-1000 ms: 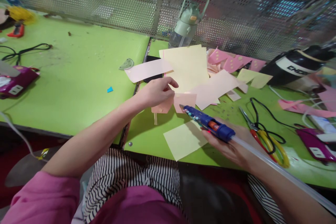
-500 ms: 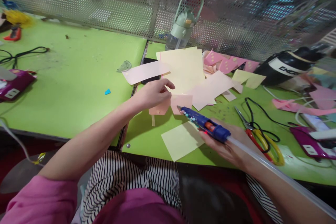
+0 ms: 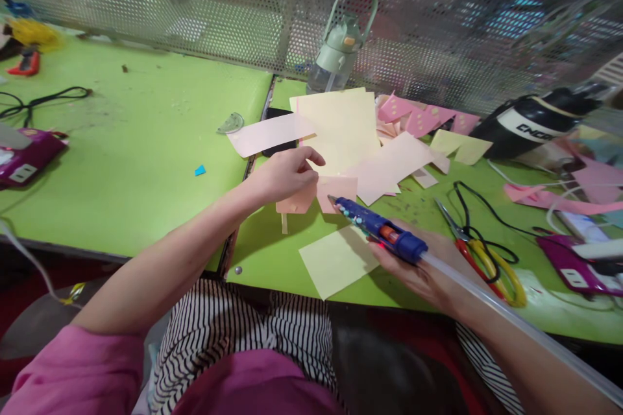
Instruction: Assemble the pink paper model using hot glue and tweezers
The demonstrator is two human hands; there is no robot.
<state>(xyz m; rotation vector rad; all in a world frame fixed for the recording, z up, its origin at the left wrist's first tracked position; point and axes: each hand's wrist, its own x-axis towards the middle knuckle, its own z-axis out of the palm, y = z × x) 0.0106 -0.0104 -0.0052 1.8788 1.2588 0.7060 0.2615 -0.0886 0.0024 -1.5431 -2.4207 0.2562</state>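
– what's the right hand (image 3: 419,277) got there?
– a blue glue gun (image 3: 382,228), grip closed round its body, with a clear glue stick (image 3: 491,305) trailing out the back. the nozzle is at the pink card (image 3: 338,189), on the near part of the bench (image 3: 263,256). can't tell from here if it's touching.
– and the left hand (image 3: 287,175)?
– over the pink piece (image 3: 298,201) just beside that card, fingers bent. its grip looks narrow, but i can't tell if it's pinching anything.
– so how far along is it all?
– partway, i'd say. some pink shapes (image 3: 421,120) at the back already carry yellow dots, and a pale strip (image 3: 285,224) sticks out from under that pink piece.
– what's left, then?
– the pink card shows nothing fixed to it, far as i can see, and i can't make out glue or whether the two pink bits are joined. the small yellow sheet (image 3: 333,266) in front lies flat and plain.
– and the scissors (image 3: 464,248)?
– lying untouched, beyond the right hand.
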